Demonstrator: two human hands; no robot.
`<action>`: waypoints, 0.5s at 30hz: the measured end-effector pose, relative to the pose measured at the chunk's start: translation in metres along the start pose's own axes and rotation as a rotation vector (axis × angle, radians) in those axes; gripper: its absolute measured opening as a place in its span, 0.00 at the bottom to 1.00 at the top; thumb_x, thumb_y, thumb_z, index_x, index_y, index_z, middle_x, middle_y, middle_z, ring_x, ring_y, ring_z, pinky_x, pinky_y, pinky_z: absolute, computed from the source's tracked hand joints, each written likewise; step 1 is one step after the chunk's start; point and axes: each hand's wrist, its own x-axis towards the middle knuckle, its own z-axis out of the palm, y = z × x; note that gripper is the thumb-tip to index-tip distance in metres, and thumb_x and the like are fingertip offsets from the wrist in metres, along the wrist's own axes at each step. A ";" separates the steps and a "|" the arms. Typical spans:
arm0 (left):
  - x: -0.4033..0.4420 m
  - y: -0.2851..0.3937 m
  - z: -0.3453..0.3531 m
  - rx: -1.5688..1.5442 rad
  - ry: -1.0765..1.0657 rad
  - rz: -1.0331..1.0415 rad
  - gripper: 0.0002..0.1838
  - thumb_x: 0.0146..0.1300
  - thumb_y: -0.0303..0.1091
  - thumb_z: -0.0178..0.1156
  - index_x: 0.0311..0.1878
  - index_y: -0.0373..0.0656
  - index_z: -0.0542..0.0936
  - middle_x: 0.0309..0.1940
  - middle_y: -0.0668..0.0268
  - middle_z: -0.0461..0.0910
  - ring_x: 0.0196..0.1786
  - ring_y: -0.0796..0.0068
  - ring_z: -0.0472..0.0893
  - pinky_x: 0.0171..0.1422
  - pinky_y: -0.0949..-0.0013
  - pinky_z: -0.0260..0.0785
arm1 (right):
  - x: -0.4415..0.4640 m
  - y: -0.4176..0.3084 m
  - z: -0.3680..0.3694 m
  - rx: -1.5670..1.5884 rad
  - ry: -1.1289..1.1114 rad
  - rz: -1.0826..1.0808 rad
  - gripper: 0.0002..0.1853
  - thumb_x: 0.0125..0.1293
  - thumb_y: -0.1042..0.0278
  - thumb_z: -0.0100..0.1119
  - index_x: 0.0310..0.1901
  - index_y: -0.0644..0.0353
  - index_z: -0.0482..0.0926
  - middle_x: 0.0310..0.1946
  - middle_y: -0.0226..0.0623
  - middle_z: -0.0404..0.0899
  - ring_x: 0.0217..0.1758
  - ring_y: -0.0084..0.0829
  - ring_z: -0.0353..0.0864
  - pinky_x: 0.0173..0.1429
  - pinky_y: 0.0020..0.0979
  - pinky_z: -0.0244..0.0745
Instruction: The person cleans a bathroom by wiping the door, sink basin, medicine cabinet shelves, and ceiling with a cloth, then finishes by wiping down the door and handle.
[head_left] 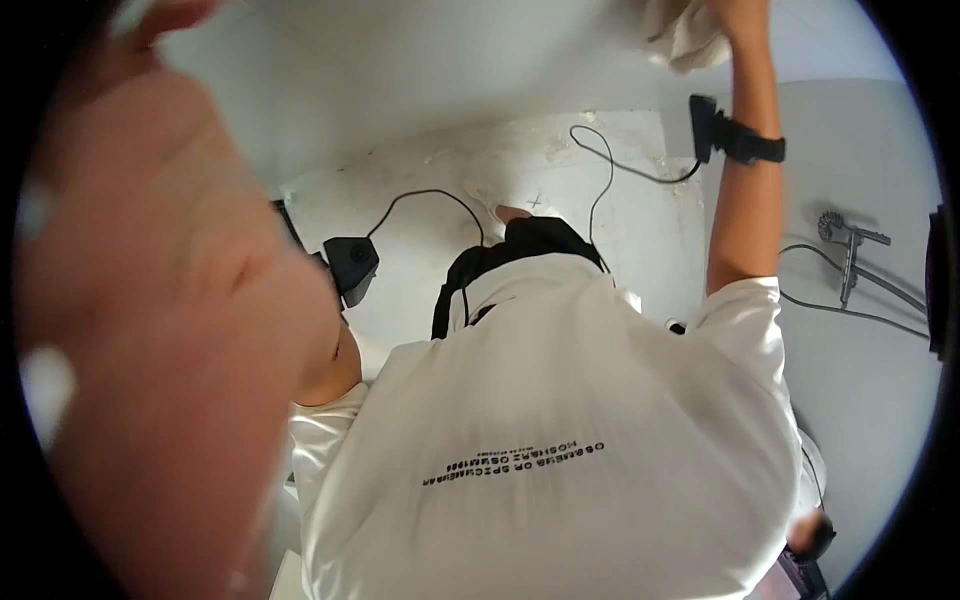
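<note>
My left hand looms very near the camera, filling the left side as a large blur. Its fingers run up to the top left corner and are smeared and partly cut off. My right hand is raised at the top right, partly outside the picture, and grips a crumpled beige cloth close to the pale wall. A black strapped device sits on my right forearm. Another black device sits by my left arm.
Black cables run from the devices down to my waist. A shower head with its bracket and hose is on the right. Below lies the white, stained floor. At the lower right, part of a person appears, possibly a reflection.
</note>
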 end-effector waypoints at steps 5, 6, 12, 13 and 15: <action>0.001 -0.041 -0.018 0.190 0.181 -0.312 0.32 0.70 0.44 0.62 0.72 0.39 0.66 0.64 0.52 0.71 0.63 0.65 0.74 0.60 0.65 0.70 | -0.035 -0.018 0.025 0.164 -0.242 -0.107 0.45 0.45 0.89 0.47 0.73 0.68 0.59 0.75 0.67 0.50 0.81 0.59 0.47 0.83 0.43 0.47; -0.005 -0.049 -0.014 0.225 0.249 -0.389 0.33 0.70 0.44 0.62 0.72 0.39 0.65 0.64 0.52 0.71 0.63 0.65 0.74 0.60 0.65 0.70 | -0.039 -0.028 0.026 0.202 -0.264 -0.086 0.44 0.45 0.88 0.47 0.73 0.68 0.60 0.75 0.67 0.50 0.80 0.60 0.47 0.83 0.43 0.46; -0.011 -0.096 0.034 0.237 0.167 -0.760 0.32 0.75 0.54 0.50 0.75 0.47 0.62 0.62 0.53 0.74 0.58 0.62 0.79 0.60 0.66 0.70 | -0.032 -0.052 0.009 0.257 -0.295 -0.091 0.44 0.46 0.89 0.47 0.72 0.68 0.61 0.74 0.68 0.53 0.79 0.61 0.50 0.82 0.46 0.49; -0.014 -0.106 0.043 0.182 0.130 -0.842 0.31 0.75 0.57 0.48 0.74 0.50 0.62 0.58 0.55 0.77 0.54 0.63 0.82 0.58 0.67 0.70 | -0.033 -0.057 0.006 0.311 -0.290 -0.118 0.43 0.47 0.90 0.47 0.72 0.68 0.61 0.73 0.68 0.54 0.79 0.61 0.50 0.82 0.46 0.50; -0.018 -0.125 0.061 0.082 0.135 -1.039 0.31 0.71 0.51 0.57 0.73 0.54 0.64 0.53 0.57 0.79 0.50 0.66 0.82 0.58 0.63 0.70 | -0.034 -0.072 -0.001 0.418 -0.288 -0.187 0.42 0.48 0.90 0.46 0.72 0.68 0.62 0.73 0.67 0.55 0.79 0.60 0.50 0.82 0.46 0.50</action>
